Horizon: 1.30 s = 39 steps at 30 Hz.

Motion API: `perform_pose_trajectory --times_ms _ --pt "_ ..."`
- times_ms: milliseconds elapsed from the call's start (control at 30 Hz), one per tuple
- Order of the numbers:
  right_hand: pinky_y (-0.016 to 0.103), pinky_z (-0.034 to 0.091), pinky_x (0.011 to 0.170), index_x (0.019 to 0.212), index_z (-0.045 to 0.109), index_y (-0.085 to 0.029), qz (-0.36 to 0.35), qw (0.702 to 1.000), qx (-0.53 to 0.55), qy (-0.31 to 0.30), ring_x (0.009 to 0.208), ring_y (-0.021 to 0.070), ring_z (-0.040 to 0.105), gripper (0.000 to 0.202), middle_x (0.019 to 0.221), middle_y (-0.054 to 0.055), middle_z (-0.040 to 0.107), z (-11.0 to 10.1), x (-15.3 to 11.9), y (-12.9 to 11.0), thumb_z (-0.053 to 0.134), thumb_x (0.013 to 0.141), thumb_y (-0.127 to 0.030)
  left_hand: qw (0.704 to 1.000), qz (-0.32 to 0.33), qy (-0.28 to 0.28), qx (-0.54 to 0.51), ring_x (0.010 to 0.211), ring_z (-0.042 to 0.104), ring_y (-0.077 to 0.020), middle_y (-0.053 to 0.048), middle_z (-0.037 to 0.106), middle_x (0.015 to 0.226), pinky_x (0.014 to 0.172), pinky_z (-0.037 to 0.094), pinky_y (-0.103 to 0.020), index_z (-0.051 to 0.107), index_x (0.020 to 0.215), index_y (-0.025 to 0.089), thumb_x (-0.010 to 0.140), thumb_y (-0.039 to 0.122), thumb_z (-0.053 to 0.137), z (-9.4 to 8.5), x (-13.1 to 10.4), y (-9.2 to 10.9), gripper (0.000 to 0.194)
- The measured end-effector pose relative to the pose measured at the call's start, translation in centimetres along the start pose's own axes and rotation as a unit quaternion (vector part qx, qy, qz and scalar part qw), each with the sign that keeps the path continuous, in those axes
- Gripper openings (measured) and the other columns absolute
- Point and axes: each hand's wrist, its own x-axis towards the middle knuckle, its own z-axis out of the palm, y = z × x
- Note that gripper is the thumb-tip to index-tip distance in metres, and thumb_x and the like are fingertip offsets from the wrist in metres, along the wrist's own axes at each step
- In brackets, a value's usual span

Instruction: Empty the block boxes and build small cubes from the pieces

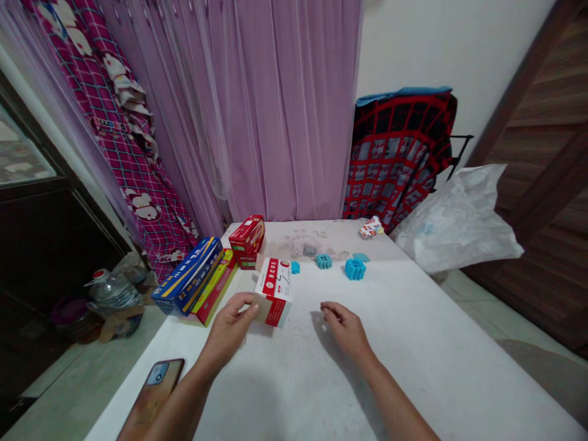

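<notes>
A white and red box (276,289) is held at its left side by my left hand (233,321), thumb and fingers pinching its edge. My right hand (345,329) hovers over the white table (294,380) to the right of the box, fingers curled together; whether they hold anything is too small to tell. Beyond the hands lie blue interlocking pieces: a cube-like block (355,269), a smaller block (324,261) and a flat piece (361,257). Another blue piece (295,267) shows just behind the box. A grey piece (309,250) lies farther back.
Red boxes (248,236) are stacked at the back left, beside blue boxes (187,275) and a yellow-red box (215,286). A phone (154,395) lies near left. A crumpled wrapper (371,227) sits at the back right, near a white plastic bag (459,223).
</notes>
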Motion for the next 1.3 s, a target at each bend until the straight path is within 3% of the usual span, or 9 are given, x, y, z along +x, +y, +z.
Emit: perform_pose_trajectory --times_ms 133,300,500,700,933,1033,1133,1200,1300 --pt "0.035 0.056 0.067 0.127 0.062 -0.021 0.075 0.988 0.13 -0.031 0.094 0.0267 0.069 0.062 0.119 0.016 0.068 2.2 -0.6 -2.2 0.064 0.076 -0.058 0.975 0.127 -0.023 0.179 0.093 0.062 -0.0194 -0.005 0.068 0.093 0.086 0.051 -0.036 0.07 0.085 0.022 0.086 0.027 0.054 1.4 -1.0 -0.1 0.016" --pt "0.033 0.056 0.073 0.145 0.044 -0.025 0.115 0.982 0.145 -0.025 0.109 0.026 0.065 0.079 0.136 0.019 0.056 3.6 -2.0 -2.4 0.073 0.075 -0.05 0.924 0.219 -0.044 0.311 0.09 0.062 -0.0197 -0.007 0.067 0.093 0.08 0.054 -0.033 0.069 0.09 0.022 0.088 0.017 0.051 4.5 -2.9 -0.4 0.019" --pt "0.032 0.056 0.07 0.155 0.02 -0.023 0.188 0.976 0.104 0.031 0.102 0.0257 0.068 0.102 0.144 0.022 0.046 4.5 -3.5 0.3 0.071 0.073 -0.056 0.88 0.246 -0.056 0.403 0.089 0.06 -0.0201 -0.007 0.067 0.095 0.078 0.055 -0.033 0.068 0.093 0.02 0.088 0.011 0.053 6.8 -3.8 -0.8 0.019" --pt "0.03 0.054 0.062 0.155 0.018 -0.024 0.198 0.974 0.105 0.009 0.094 0.0233 0.069 0.103 0.13 0.018 0.058 4.4 -4.0 1.0 0.071 0.072 -0.052 0.872 0.245 -0.063 0.418 0.092 0.059 -0.0203 -0.006 0.067 0.098 0.079 0.054 -0.033 0.068 0.094 0.02 0.087 0.011 0.056 7.8 -3.8 -1.2 0.017" --pt "0.029 0.054 0.066 0.151 0.028 -0.025 0.122 0.991 0.05 0.025 0.085 0.0197 0.069 0.094 0.114 0.01 0.065 3.8 -3.7 0.2 0.073 0.07 -0.038 0.885 0.248 -0.062 0.389 0.092 0.059 -0.0207 -0.005 0.066 0.099 0.085 0.051 -0.038 0.068 0.1 0.023 0.087 0.019 0.059 7.9 -4.6 -1.6 0.017" --pt "0.031 0.054 0.071 0.15 0.03 -0.025 0.105 0.994 0.039 0.019 0.085 0.0192 0.069 0.092 0.11 0.008 0.067 3.5 -3.6 -0.4 0.072 0.069 -0.035 0.893 0.258 -0.069 0.361 0.096 0.06 -0.0229 -0.007 0.067 0.103 0.093 0.048 -0.045 0.067 0.105 0.023 0.086 0.03 0.062 6.5 -3.0 -0.5 0.021" --pt "0.033 0.055 0.078 0.151 0.028 -0.023 0.115 0.993 0.042 -0.001 0.088 0.0199 0.069 0.095 0.114 0.009 0.065 3.3 -3.7 -1.1 0.073 0.068 -0.035 0.92 0.213 -0.046 0.326 0.112 0.057 -0.0273 -0.011 0.065 0.12 0.101 0.043 -0.049 0.064 0.115 0.02 0.087 0.035 0.059 4.8 1.4 0.8 0.032" --pt "0.034 0.054 0.08 0.152 0.027 -0.022 0.127 0.991 0.045 -0.004 0.091 0.021 0.069 0.097 0.117 0.01 0.064 3.4 -3.8 -1.5 0.073 0.067 -0.035 0.95 0.148 -0.063 0.266 0.123 0.053 -0.0267 -0.013 0.06 0.132 0.11 0.036 -0.046 0.063 0.119 0.019 0.084 0.031 0.059 3.9 4.9 1.3 0.037" --pt "0.034 0.054 0.081 0.152 0.028 -0.02 0.125 0.991 0.043 -0.004 0.091 0.022 0.068 0.099 0.118 0.01 0.065 3.4 -4.0 -2.2 0.074 0.065 -0.034 0.962 0.104 -0.083 0.239 0.115 0.061 -0.025 -0.012 0.07 0.118 0.104 0.042 -0.039 0.069 0.104 0.018 0.079 0.028 0.06 3.5 8.8 1.0 0.028"
